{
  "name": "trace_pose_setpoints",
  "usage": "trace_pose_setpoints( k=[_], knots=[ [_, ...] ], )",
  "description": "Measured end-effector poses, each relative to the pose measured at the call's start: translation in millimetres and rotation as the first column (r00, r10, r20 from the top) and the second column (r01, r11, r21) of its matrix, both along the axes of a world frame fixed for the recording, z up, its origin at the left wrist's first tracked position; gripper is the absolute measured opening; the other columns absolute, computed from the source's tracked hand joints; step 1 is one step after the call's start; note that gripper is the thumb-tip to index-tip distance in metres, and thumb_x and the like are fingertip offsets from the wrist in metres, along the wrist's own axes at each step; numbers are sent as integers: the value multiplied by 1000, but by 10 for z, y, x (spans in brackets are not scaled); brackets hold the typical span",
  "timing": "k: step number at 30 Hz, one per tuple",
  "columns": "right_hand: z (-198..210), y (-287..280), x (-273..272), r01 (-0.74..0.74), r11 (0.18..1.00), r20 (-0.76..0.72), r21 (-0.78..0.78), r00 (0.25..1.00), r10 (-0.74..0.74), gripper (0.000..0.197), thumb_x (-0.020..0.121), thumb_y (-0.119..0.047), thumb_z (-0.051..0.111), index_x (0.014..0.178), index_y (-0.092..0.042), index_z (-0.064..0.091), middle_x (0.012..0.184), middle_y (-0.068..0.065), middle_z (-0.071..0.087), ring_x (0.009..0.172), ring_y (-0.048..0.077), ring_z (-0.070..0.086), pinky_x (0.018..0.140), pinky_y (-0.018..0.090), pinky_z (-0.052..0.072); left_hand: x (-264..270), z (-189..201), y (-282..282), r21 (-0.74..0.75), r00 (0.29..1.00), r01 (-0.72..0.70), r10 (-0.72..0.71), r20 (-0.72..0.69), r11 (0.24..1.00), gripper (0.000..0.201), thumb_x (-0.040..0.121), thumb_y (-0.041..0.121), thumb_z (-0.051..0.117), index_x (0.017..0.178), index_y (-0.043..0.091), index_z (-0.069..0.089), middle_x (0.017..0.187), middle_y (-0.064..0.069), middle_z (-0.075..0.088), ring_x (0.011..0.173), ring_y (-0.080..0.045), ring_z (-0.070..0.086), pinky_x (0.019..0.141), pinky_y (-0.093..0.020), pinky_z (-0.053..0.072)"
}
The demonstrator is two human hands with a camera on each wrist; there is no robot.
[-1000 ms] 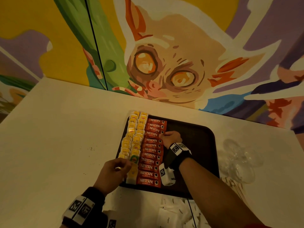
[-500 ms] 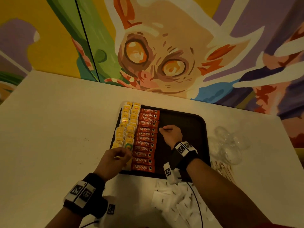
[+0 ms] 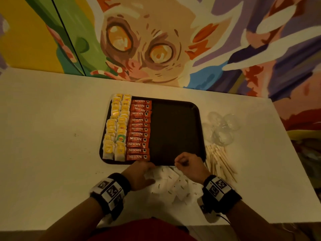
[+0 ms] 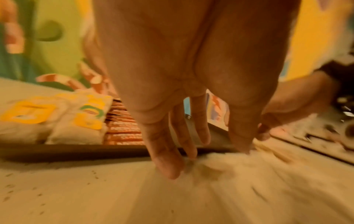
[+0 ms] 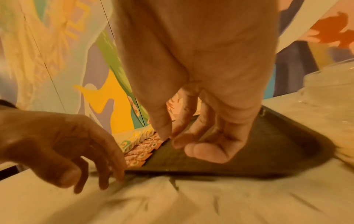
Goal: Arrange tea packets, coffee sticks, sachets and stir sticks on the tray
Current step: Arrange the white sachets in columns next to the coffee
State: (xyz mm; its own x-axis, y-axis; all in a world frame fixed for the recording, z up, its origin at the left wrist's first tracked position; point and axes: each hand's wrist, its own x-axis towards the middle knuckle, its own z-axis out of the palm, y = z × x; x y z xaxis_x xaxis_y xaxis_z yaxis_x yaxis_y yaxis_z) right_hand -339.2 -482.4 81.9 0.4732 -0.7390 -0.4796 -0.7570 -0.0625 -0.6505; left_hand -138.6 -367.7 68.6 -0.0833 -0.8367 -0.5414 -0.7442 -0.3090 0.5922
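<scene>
Fingers of the left hand [image 3: 139, 174] reach loosely spread onto white sachets [image 3: 171, 184] while the right hand [image 3: 190, 165] hovers curled, empty, over the tray [image 3: 175, 129].

A: The left hand [image 3: 139, 176] covers part of the white sachets [image 3: 171, 184] in the head view. Does it grip one?

B: Can't tell. The left wrist view is smeared there; the fingertips [image 4: 168, 166] melt into a pale blur.

A: And the right hand [image 3: 190, 165]?

B: It hides the tray [image 3: 175, 129] at its near edge, and whether its curled fingers [image 5: 206, 153] pinch anything is unclear.

A: The stir sticks [image 3: 219, 162]?

B: Too fine to count. The glasses [image 3: 221, 129] beside them overlap into one shimmer.
</scene>
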Motion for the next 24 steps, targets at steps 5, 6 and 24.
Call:
trace_pose_setpoints(
  k=[5, 6, 24],
  knots=[
    [-68, 289, -340, -95, 993, -210, -70, 975, 79, 37, 85, -32, 74, 117, -27, 57, 112, -9, 51, 98, 8, 55, 80, 17, 44, -274, -93, 17, 20, 955, 227, -226, 189, 974, 78, 88, 47, 64, 151, 25, 25, 154, 2, 28, 138, -22, 31, 113, -37, 33],
    [-101, 345, -368, -120, 991, -225, -67, 969, 102, 48, 82, -35, 76, 124, -27, 54, 120, -8, 47, 107, 10, 52, 88, 21, 45, -322, -104, 22, 12, 943, 260, -256, 213, 966, 82, 87, 49, 64, 152, 25, 21, 155, 1, 25, 139, -23, 29, 113, -38, 34],
    [-430, 574, -326, -71, 997, -13, -31, 997, 70, 60, 67, -19, 89, 121, -23, 61, 111, -3, 55, 82, 8, 60, 70, 13, 51, -471, -301, 83, 43, 954, 266, -269, 130, 963, 111, 76, 56, 73, 154, 31, -1, 159, 3, -4, 143, -27, 21, 113, -42, 33]
  ],
)
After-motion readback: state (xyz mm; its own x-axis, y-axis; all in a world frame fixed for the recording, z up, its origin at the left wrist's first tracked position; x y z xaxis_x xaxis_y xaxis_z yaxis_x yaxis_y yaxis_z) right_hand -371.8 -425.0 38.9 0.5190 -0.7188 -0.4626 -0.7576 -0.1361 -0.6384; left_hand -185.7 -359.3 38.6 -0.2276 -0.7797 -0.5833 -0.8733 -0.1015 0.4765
